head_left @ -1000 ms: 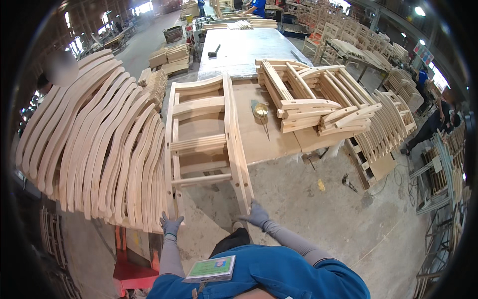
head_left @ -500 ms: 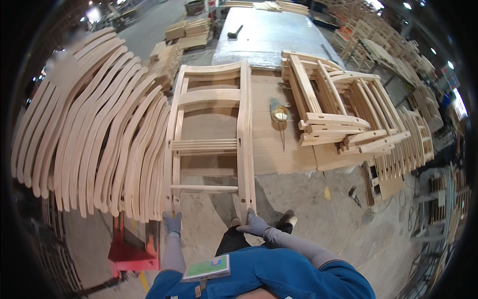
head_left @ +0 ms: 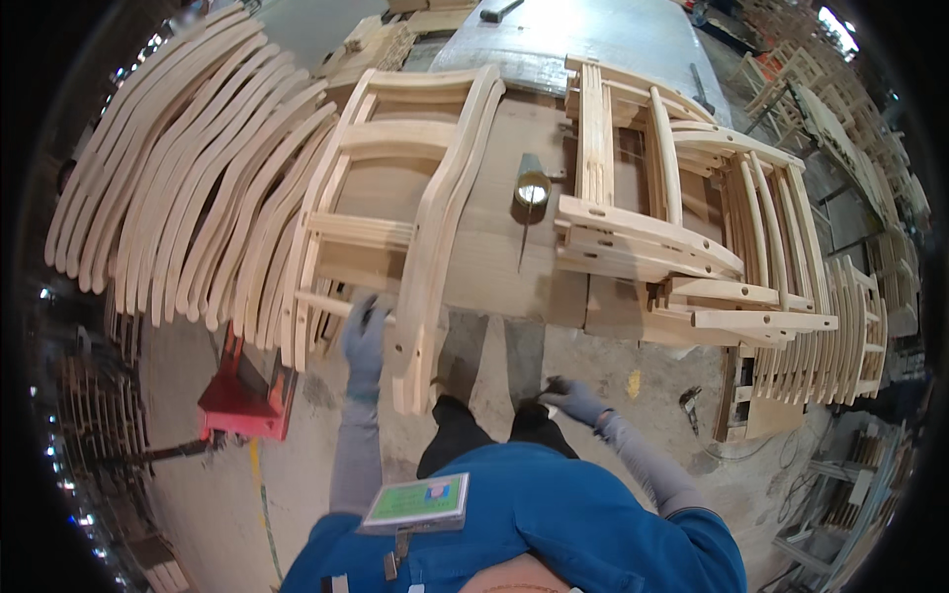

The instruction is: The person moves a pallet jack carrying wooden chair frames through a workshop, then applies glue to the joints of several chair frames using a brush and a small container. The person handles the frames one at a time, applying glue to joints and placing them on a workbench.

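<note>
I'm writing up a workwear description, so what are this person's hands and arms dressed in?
The left hand and right hand both wear grey gloves. Close-fitting, paler grey sleeves cover the forearms, running up under a blue top at the upper arms.

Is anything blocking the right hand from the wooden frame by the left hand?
Nothing visible is. Between the right hand and the wooden frame only floor shows, with the person's dark-trousered knees lower in the picture.
</note>
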`<state>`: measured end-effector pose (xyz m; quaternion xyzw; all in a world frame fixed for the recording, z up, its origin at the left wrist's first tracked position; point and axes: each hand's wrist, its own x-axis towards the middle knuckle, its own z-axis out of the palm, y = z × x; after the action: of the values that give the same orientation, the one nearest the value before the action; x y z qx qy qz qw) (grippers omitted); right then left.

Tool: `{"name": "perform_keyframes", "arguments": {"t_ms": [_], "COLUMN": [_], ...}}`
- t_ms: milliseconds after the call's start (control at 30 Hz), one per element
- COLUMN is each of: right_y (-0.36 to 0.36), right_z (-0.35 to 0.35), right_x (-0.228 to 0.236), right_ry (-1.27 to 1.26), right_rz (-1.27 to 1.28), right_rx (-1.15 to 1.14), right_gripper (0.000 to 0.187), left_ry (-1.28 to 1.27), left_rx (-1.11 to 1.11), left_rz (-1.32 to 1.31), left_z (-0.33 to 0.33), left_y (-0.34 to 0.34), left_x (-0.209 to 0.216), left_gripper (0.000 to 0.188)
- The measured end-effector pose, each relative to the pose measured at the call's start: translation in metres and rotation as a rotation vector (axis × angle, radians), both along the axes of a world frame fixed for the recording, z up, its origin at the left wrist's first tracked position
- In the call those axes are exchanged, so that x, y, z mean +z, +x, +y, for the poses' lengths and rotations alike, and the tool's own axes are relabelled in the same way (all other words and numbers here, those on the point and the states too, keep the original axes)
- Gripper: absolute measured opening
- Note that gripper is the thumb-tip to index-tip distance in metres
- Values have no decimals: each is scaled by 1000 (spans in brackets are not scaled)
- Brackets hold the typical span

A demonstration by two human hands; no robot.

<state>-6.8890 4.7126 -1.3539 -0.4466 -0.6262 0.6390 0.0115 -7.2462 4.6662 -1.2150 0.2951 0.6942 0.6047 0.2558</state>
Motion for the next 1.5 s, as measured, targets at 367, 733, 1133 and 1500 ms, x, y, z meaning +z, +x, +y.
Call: {"name": "perform_keyframes", "arguments": {"t_ms": [367,733,1133,1500], "right_y": [89,45,-109,-39], "right_z": [56,122,268,301], "right_x": [117,223,216,222], "right_ry": [38,327,1175,1164], "right_rz": [273,280,-11,-9], "right_rx": [-416,-501,200,-500], "right_gripper": [47,31,44,25], "left_ry": [-652,-816,-538,-222], "left_rx": [-562,-633,-986,-690], "left_rz": [598,610,-511,671], "left_z": [162,232,271,481], "left_y": [102,117,50,-22], "left_x": [-77,-167,79,-106], "left_gripper": [54,40,29,54]}}
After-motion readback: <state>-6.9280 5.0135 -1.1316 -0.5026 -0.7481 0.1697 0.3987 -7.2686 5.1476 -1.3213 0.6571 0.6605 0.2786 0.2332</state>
